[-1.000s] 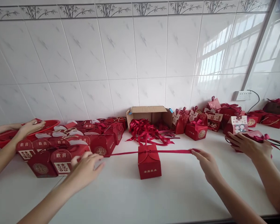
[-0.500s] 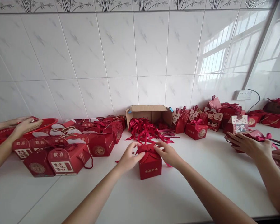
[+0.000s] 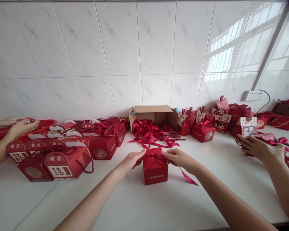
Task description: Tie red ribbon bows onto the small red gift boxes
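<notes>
Small red box [image 3: 156, 175] upright on the white counter [image 3: 144, 208], dead centre of my feed, gold lettering on its front. Dark red ribbon [image 3: 189, 178] crosses its folded top; one tail trails past the right side onto the counter. My right hand [image 3: 180, 158] pinches the ribbon by the top right corner, thumb against forefinger. My left hand [image 3: 132, 161] at the top left edge, fingers curled; from here I can't tell whether it grips ribbon or only touches the box. Behind: cardboard carton [image 3: 153, 109] on its side, ribbon heap [image 3: 145, 130] spilling out. Crowded red boxes [image 3: 102, 147] at left. Far right, a co-worker's hand [image 3: 262, 148] rests over another box.
</notes>
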Demonstrator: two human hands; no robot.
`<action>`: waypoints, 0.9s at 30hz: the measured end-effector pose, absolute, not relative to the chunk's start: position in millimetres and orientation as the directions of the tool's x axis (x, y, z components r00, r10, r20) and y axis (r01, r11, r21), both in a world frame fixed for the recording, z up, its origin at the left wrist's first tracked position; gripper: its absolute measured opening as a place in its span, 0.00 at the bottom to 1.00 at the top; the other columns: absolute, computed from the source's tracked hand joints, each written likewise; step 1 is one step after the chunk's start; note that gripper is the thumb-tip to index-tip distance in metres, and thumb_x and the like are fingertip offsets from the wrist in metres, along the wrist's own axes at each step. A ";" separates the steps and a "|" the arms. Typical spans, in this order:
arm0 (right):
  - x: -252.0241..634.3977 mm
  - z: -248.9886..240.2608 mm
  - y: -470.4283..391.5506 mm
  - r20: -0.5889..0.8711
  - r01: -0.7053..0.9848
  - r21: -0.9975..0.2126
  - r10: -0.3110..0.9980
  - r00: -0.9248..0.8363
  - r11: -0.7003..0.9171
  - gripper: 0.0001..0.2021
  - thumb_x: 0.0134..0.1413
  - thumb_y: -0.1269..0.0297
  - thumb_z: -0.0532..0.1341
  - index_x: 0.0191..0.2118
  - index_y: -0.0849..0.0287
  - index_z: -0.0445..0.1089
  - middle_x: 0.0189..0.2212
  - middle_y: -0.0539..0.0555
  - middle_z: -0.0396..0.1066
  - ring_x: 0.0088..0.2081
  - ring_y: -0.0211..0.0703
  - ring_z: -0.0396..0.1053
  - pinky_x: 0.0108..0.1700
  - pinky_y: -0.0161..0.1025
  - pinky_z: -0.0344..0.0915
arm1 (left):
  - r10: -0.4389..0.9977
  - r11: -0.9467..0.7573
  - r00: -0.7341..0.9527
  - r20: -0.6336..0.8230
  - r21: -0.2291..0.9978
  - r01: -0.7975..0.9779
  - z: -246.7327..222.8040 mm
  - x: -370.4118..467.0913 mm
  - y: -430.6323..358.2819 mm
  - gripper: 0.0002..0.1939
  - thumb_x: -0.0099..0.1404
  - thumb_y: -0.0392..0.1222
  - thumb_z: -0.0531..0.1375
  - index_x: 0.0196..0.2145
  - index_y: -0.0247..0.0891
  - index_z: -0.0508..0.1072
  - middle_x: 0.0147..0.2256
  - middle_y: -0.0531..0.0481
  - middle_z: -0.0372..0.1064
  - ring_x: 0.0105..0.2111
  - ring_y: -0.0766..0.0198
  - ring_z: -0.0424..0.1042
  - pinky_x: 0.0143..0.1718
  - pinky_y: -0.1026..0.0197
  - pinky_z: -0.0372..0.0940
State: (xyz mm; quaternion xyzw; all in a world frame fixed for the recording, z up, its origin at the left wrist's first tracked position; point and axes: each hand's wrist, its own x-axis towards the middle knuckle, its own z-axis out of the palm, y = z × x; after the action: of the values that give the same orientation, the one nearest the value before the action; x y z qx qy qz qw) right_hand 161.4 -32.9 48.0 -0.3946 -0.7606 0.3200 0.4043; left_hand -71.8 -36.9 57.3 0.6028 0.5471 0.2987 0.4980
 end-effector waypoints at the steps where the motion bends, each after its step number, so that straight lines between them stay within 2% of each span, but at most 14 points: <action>1: 163.4 51.3 -31.9 0.299 0.285 -0.855 0.862 -0.409 0.432 0.21 0.54 0.48 0.55 0.18 0.55 0.68 0.18 0.56 0.68 0.19 0.37 0.60 0.21 0.40 0.55 | 0.960 0.107 0.209 -0.186 0.934 0.341 57.4 -71.4 -36.6 0.26 0.52 0.66 0.56 0.21 0.39 0.59 0.19 0.58 0.51 0.19 0.70 0.48 0.22 0.63 0.41; 3: 167.4 56.5 -29.8 0.141 0.202 -0.941 0.858 -0.493 0.271 0.18 0.52 0.49 0.57 0.19 0.55 0.68 0.20 0.56 0.67 0.21 0.38 0.59 0.24 0.41 0.56 | 0.964 0.111 0.197 -0.180 0.941 0.318 57.5 -71.1 -36.0 0.26 0.50 0.63 0.59 0.19 0.38 0.56 0.19 0.59 0.50 0.18 0.71 0.46 0.22 0.64 0.39; 7: 176.0 56.2 -28.8 0.124 0.199 -0.952 0.884 -0.450 0.235 0.17 0.49 0.49 0.60 0.18 0.54 0.65 0.20 0.55 0.65 0.23 0.39 0.57 0.26 0.44 0.55 | 0.951 0.065 0.268 -0.153 0.948 0.311 58.1 -72.8 -37.5 0.26 0.48 0.57 0.62 0.17 0.38 0.51 0.18 0.59 0.47 0.19 0.71 0.44 0.23 0.64 0.38; 12: 186.6 48.8 -38.1 0.034 0.177 -0.975 0.876 -0.480 0.135 0.17 0.50 0.51 0.60 0.17 0.54 0.64 0.18 0.53 0.61 0.22 0.38 0.56 0.27 0.43 0.55 | 0.941 0.061 0.298 -0.161 0.945 0.320 58.6 -70.8 -47.9 0.25 0.51 0.54 0.61 0.17 0.39 0.50 0.18 0.59 0.45 0.20 0.70 0.43 0.23 0.63 0.38; 15: 195.5 48.4 -42.7 -0.015 0.124 -0.991 0.854 -0.520 0.058 0.20 0.52 0.50 0.59 0.16 0.56 0.63 0.17 0.53 0.60 0.22 0.38 0.56 0.28 0.42 0.57 | 0.950 0.056 0.269 -0.158 0.934 0.352 60.0 -69.7 -55.1 0.25 0.52 0.56 0.60 0.17 0.39 0.50 0.19 0.58 0.46 0.21 0.70 0.47 0.23 0.64 0.42; 18: 204.6 50.6 -43.8 -0.025 0.078 -0.997 0.829 -0.559 0.023 0.20 0.52 0.49 0.59 0.18 0.58 0.64 0.18 0.50 0.60 0.23 0.37 0.57 0.31 0.40 0.59 | 0.969 0.015 0.211 -0.125 0.888 0.460 62.3 -72.3 -58.6 0.23 0.53 0.58 0.59 0.19 0.39 0.53 0.20 0.58 0.50 0.22 0.69 0.53 0.24 0.64 0.46; 20: 206.8 53.8 -44.0 -0.007 0.019 -1.000 0.823 -0.568 0.004 0.17 0.50 0.52 0.62 0.22 0.60 0.68 0.20 0.49 0.61 0.25 0.36 0.58 0.33 0.38 0.60 | 0.988 -0.050 0.151 -0.037 0.845 0.532 64.5 -73.2 -59.9 0.20 0.53 0.57 0.59 0.23 0.39 0.57 0.24 0.56 0.58 0.26 0.65 0.60 0.28 0.64 0.52; 22: 203.3 59.2 -45.0 0.024 -0.070 -0.997 0.824 -0.566 -0.019 0.12 0.49 0.56 0.64 0.25 0.61 0.70 0.22 0.50 0.64 0.27 0.36 0.61 0.35 0.37 0.61 | 0.988 -0.156 0.102 0.119 0.806 0.571 67.4 -69.5 -62.1 0.18 0.53 0.54 0.60 0.27 0.41 0.58 0.32 0.53 0.63 0.36 0.60 0.64 0.36 0.61 0.57; 24: 194.1 66.7 -46.9 0.057 -0.158 -0.987 0.824 -0.563 -0.039 0.10 0.49 0.58 0.64 0.27 0.61 0.72 0.25 0.51 0.67 0.30 0.37 0.64 0.38 0.38 0.62 | 0.959 -0.272 0.107 0.261 0.753 0.599 70.1 -59.3 -65.4 0.18 0.52 0.53 0.61 0.29 0.42 0.56 0.40 0.50 0.63 0.43 0.56 0.63 0.43 0.58 0.57; 27: 177.1 78.3 -50.4 0.097 -0.237 -0.970 0.812 -0.575 -0.052 0.09 0.51 0.59 0.63 0.30 0.61 0.73 0.29 0.52 0.69 0.33 0.37 0.66 0.43 0.38 0.62 | 0.898 -0.412 0.183 0.399 0.622 0.666 72.0 -36.7 -68.9 0.21 0.51 0.52 0.62 0.31 0.42 0.54 0.42 0.48 0.61 0.45 0.54 0.61 0.45 0.54 0.56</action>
State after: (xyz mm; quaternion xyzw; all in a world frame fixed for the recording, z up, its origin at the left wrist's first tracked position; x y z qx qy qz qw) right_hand 177.1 -50.4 78.3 -0.2520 -0.5702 0.6801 0.3858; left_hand -36.7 -68.9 72.0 0.7532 0.5192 0.3725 0.1561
